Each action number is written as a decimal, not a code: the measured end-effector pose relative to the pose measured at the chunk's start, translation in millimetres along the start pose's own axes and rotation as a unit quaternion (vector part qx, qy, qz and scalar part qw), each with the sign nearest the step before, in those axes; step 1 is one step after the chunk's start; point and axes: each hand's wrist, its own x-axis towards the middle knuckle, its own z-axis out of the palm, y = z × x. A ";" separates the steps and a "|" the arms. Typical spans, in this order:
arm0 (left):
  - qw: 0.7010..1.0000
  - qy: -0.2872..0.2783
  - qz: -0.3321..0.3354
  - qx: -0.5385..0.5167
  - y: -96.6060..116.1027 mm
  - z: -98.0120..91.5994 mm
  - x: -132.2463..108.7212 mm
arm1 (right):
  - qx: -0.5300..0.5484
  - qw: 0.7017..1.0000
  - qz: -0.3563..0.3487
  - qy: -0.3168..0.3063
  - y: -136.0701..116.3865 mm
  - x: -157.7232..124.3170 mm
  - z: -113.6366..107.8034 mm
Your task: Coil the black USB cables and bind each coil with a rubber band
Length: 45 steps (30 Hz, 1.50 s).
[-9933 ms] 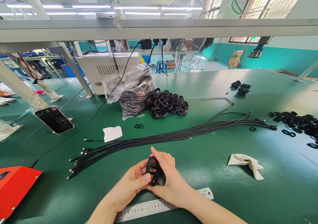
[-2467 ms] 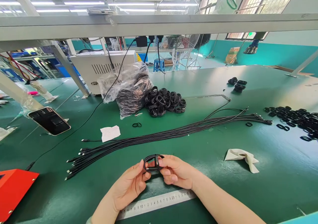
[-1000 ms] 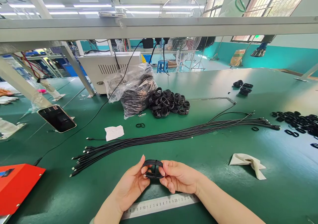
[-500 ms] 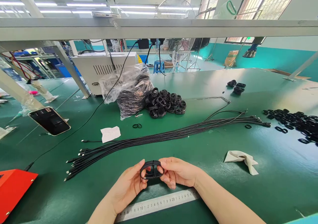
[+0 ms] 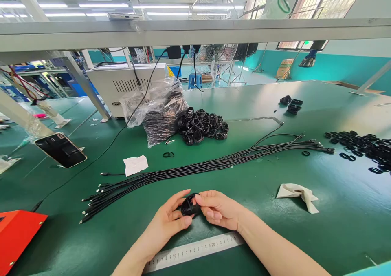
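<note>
A coiled black cable (image 5: 188, 206) is held up between my two hands, above the table. My left hand (image 5: 169, 217) curls around its left side, fingers behind and thumb below. At the right side, my right hand (image 5: 215, 208) pinches the coil between thumb and fingers, hiding part of it. Below the hands lies a steel ruler (image 5: 195, 250). Beyond them a bundle of straight black cables (image 5: 183, 170) stretches across the table, connectors at both ends.
A heap of coiled cables (image 5: 203, 126) sits beside a plastic bag of cables (image 5: 161, 121). Black rings (image 5: 363, 145) are scattered at right, near a crumpled cloth (image 5: 297, 195). At left are a phone (image 5: 62, 149), a paper scrap (image 5: 135, 165) and a red box (image 5: 20, 241). A metal beam (image 5: 195, 33) crosses above.
The coil has turned from lying wide and oval to a more tilted, edge-on position. My left fingers have spread and shifted around it; the right hand stays pinched.
</note>
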 end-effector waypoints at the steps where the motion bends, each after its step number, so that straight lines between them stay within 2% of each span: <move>1: 0.999 0.005 0.013 0.028 -1.2 0.6 0.1 | 0.007 1.000 -0.005 0.010 1.2 0.6 1.5; 3: 0.997 0.006 0.022 0.068 -3.2 0.3 1.2 | 0.013 1.000 -0.014 0.023 2.8 1.2 4.9; 7: 0.995 -0.028 0.029 0.091 -5.6 -0.8 4.1 | 0.018 0.998 -0.027 0.056 5.1 1.2 10.4; 11: 0.993 -0.005 0.048 0.109 -5.5 5.1 1.2 | 0.029 0.995 -0.036 0.088 8.9 2.2 12.6; 14: 0.988 0.015 0.053 0.143 -3.7 10.4 -2.2 | 0.037 0.995 -0.036 0.082 10.3 2.8 13.7; 18: 0.983 0.008 0.063 0.172 -3.9 12.1 -2.2 | 0.031 0.998 -0.037 0.041 8.4 1.6 15.6; 21: 0.986 0.029 0.083 0.144 -8.1 10.9 0.7 | -0.027 0.999 -0.037 0.025 6.2 0.5 15.2; 24: 0.988 0.056 0.095 0.109 -13.8 8.6 4.0 | -0.128 0.990 -0.045 0.044 5.0 1.2 12.1; 32: 0.992 0.045 0.092 0.075 -20.5 2.7 8.7 | -0.315 0.940 -0.119 0.056 -2.0 -2.4 8.5; 35: 0.992 0.054 0.084 0.077 -18.6 3.1 7.9 | -0.351 0.923 -0.149 0.052 -4.6 -8.3 14.2; 39: 0.995 0.027 0.076 0.052 -13.1 6.6 4.1 | -0.391 0.907 -0.154 0.025 -5.5 -12.5 18.4; 45: 0.997 -0.011 0.061 -0.040 -3.9 6.5 -0.1 | -0.343 0.931 -0.117 0.043 -9.0 -13.9 16.2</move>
